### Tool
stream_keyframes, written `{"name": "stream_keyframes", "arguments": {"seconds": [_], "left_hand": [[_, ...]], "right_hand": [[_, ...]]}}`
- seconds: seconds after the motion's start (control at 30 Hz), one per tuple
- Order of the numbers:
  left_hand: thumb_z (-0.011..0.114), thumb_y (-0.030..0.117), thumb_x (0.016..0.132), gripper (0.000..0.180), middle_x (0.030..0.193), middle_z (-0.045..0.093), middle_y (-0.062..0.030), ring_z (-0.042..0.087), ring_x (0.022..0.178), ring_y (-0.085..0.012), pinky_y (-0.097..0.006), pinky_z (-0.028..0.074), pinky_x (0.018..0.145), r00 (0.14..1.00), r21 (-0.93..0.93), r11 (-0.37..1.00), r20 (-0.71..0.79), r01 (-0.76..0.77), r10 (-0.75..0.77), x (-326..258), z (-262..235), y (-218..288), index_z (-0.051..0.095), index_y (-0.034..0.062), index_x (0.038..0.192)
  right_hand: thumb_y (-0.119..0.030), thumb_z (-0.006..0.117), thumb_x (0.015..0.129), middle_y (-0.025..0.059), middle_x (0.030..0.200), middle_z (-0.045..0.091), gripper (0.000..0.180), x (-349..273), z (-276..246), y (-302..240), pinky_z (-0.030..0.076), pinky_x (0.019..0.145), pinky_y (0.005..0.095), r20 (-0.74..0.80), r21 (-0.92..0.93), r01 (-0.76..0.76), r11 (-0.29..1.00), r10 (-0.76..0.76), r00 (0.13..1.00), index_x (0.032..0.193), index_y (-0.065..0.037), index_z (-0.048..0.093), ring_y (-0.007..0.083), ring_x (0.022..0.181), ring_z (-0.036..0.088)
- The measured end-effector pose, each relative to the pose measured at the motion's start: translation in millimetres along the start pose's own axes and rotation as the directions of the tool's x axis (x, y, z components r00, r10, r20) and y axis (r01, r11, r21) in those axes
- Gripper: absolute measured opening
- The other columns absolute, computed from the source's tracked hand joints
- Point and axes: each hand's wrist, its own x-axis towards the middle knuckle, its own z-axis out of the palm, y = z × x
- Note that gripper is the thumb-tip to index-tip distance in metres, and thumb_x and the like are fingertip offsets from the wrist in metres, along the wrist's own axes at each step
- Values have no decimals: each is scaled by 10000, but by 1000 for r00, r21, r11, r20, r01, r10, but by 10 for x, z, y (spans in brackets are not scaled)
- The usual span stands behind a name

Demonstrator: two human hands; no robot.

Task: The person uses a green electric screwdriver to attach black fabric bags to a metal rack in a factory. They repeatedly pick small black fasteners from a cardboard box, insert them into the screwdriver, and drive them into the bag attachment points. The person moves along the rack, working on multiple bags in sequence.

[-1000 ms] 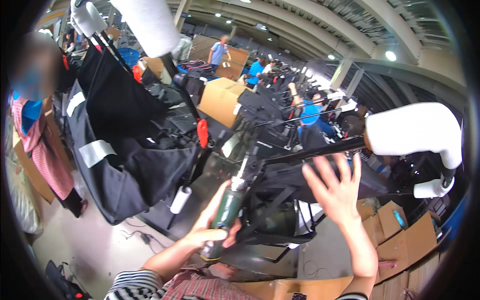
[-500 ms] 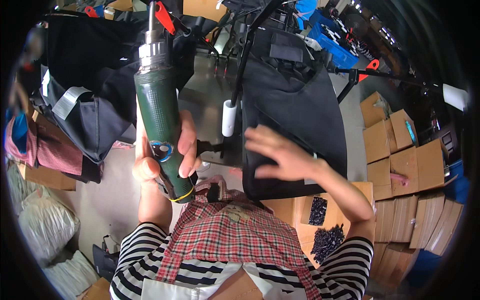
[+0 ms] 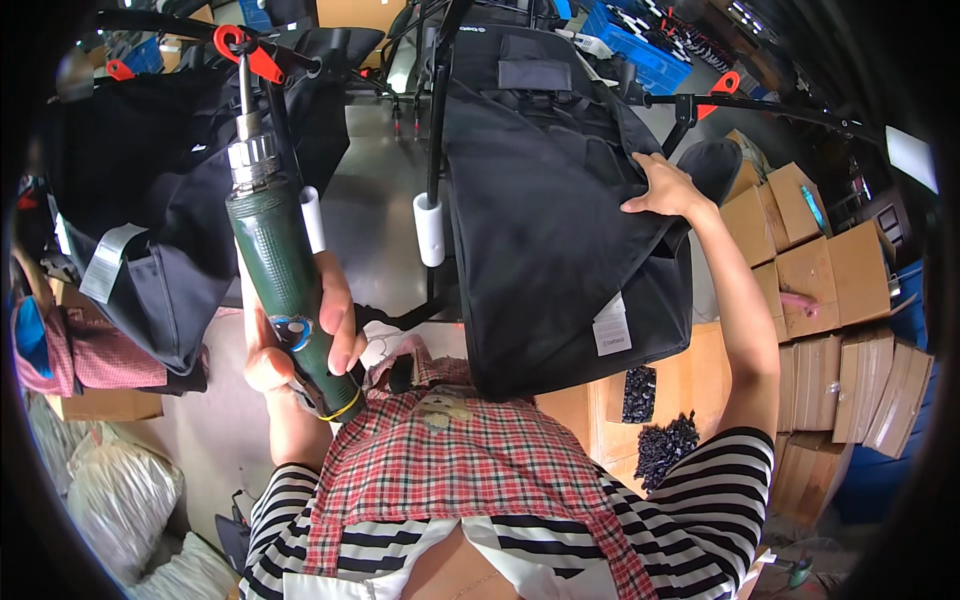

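Observation:
A green electric screwdriver (image 3: 275,240), with a metal collar and a long bit pointing up, is in my left hand (image 3: 305,345). My fingers and thumb wrap round its lower body, near a yellow band. A black fabric stroller-like seat (image 3: 560,240) hangs in front of me on a black tube frame. On its upper right edge rests my right hand (image 3: 665,190), thumb and fingers apart against the cloth; the fingertips are partly hidden. A white label (image 3: 612,325) shows low on the fabric. Left of the seat, a white sleeve (image 3: 429,230) covers a tube end.
Another black fabric seat (image 3: 140,230) hangs at left, with a red lever (image 3: 248,52) on its frame. Cardboard boxes (image 3: 805,285) are stacked at right. Small black parts (image 3: 667,448) lie on a cardboard surface below the seat. White sacks (image 3: 125,490) stand lower left.
My right hand has moved right and up, from over the seat's lower left side to its upper right edge. The white label has come into sight. The screwdriver has shifted left and slightly down in view.

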Motion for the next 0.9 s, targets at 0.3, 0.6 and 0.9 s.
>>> {"name": "stream_keyframes", "arguments": {"seconds": [0.3,0.6,0.9], "left_hand": [[799,54,681,1204,877,534,-232,587,538,-268,-336,506,472,985,-5,1000,-171,13,-13,87,60,2,13,252,1572],[827,145,737,1114,896,545,-200,616,608,-246,-346,527,542,984,30,992,-128,126,-121,287,-47,75,80,166,1564],[805,173,758,1186,871,548,-180,598,587,-229,-337,518,537,981,63,983,-107,170,-162,352,-141,125,-38,229,1590]], "right_hand": [[-197,854,712,111,875,665,460,-41,-444,297,503,511,308,238,176,-15,984,-28,971,1031,53,637,152,652,622],[-98,732,909,-21,855,679,146,-844,-1851,-1887,461,735,198,-892,409,857,314,-62,448,985,23,701,33,783,574],[-61,612,985,78,710,617,187,-978,-1492,-2224,431,580,241,-999,26,777,629,-17,47,1113,61,673,75,631,503]]}}
